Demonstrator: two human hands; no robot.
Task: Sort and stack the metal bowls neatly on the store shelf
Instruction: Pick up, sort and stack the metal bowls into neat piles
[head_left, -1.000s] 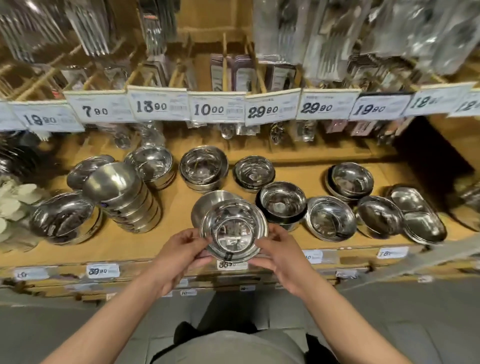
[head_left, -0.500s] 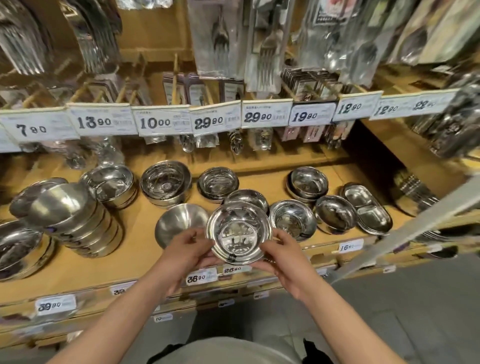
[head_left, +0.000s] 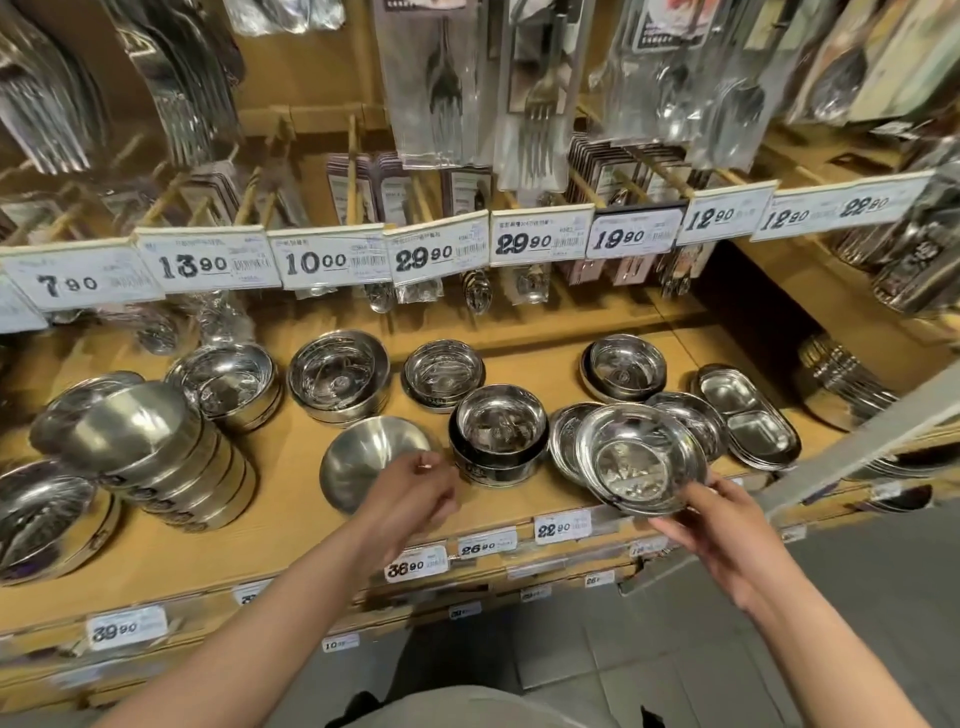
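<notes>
The right hand (head_left: 727, 535) pinches the near rim of a shallow metal bowl (head_left: 640, 460), holding it tilted over the front edge of the wooden shelf (head_left: 156, 551), just above a similar shallow bowl (head_left: 563, 441) lying there; the left hand (head_left: 410, 493) holds nothing, its fingers loosely curled, hovering at the near edge of a matte bowl (head_left: 363, 452) that sits alone on the shelf; between the two hands stands a short stack of dark-banded bowls (head_left: 498, 434); to the far left a leaning stack of bowls (head_left: 156, 457) rests on its side; a divided oval dish (head_left: 748, 415) lies at the right.
</notes>
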